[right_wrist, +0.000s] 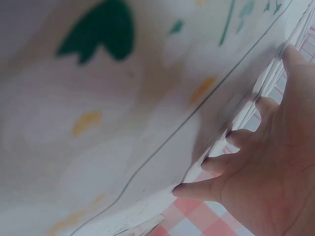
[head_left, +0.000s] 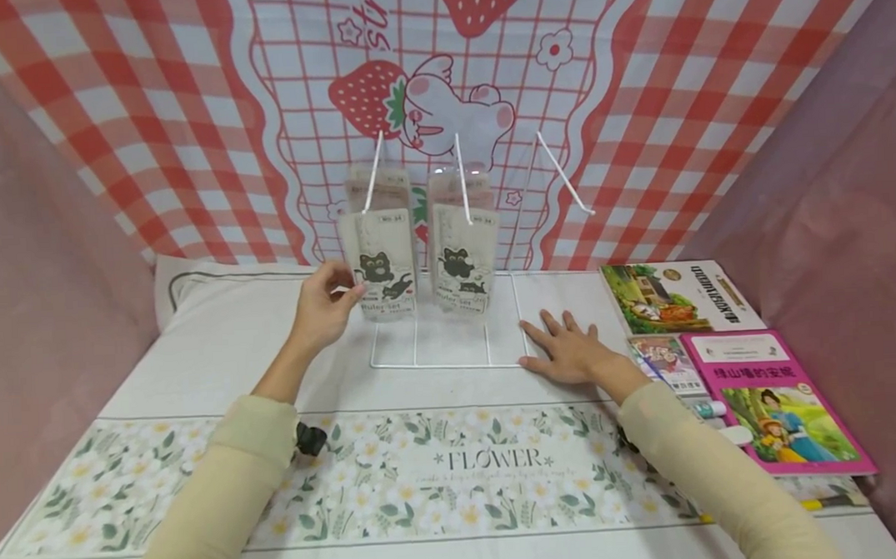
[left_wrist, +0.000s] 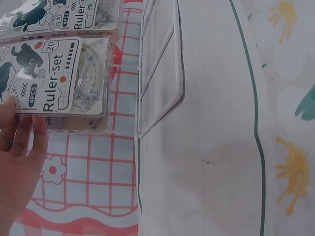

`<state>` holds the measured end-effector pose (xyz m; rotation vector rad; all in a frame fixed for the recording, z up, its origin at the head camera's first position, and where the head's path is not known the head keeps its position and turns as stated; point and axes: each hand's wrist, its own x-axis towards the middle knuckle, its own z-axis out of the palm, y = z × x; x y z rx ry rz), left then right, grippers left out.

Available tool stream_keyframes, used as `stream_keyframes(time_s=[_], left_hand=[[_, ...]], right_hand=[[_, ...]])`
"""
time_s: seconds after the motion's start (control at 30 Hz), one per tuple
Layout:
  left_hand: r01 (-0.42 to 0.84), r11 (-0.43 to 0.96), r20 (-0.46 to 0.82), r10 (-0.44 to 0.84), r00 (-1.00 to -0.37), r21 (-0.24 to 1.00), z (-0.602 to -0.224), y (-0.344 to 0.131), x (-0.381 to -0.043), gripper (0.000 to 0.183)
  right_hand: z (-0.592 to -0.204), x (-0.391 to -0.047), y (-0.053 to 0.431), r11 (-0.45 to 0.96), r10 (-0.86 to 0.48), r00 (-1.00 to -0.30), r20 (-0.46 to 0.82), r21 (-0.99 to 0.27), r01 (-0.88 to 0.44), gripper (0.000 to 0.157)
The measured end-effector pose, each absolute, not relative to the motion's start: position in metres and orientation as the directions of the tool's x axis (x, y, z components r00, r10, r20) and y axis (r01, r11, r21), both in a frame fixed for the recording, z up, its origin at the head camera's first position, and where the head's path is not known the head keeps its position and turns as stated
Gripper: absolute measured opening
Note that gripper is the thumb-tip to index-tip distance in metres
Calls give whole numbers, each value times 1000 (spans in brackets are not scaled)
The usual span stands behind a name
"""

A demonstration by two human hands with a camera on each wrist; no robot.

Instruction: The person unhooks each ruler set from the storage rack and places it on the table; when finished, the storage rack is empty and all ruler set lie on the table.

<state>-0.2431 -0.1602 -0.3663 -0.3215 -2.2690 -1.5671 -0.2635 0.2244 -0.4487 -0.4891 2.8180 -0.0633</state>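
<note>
Two stacks of clear ruler-set packs with black cat drawings hang from prongs of a white wire rack [head_left: 446,366]. My left hand [head_left: 327,306] pinches the lower left edge of the front pack in the left ruler-set stack [head_left: 387,261], thumb in front and fingers behind, as the left wrist view shows of the ruler set [left_wrist: 59,78]. The right ruler-set stack [head_left: 462,262] hangs beside it, untouched. My right hand [head_left: 571,351] rests flat with spread fingers on the white cloth, fingertips at the right side of the rack's base. The right wrist view shows this hand [right_wrist: 256,167] from its palm side.
The rack's right prong [head_left: 566,174] holds nothing. On the right lie a pink book [head_left: 779,398], a book with a house on its cover [head_left: 677,297], a smaller pack [head_left: 669,364] and a glue-like tube [head_left: 705,410]. A strawberry-print cloth [head_left: 290,111] hangs behind.
</note>
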Motion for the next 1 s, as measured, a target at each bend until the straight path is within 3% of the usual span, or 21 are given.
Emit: stream_keyframes(time_s=[0.37,0.63,0.8,1.0], left_hand=[[458,203,462,31,-886,865,-384,-165,-253,18],[524,231,505,138,-852,820,-379,-174,-241,16],[503,290,434,272,-859,814,-382,-200,-230,16],[384,370,257,349,-901,846,-393,-242,-217,17]], right_hand=[[-447,-263,228,942,-335,-906,-260,-92,-322,78],[-446,-261,226,938,-346,-903,-253,-102,-331,77],[-449,-263,226,941,-338,-905,-260,-95,-324,78],[-450,-264,227,942,-335,-907,-255,-91,-322,78]])
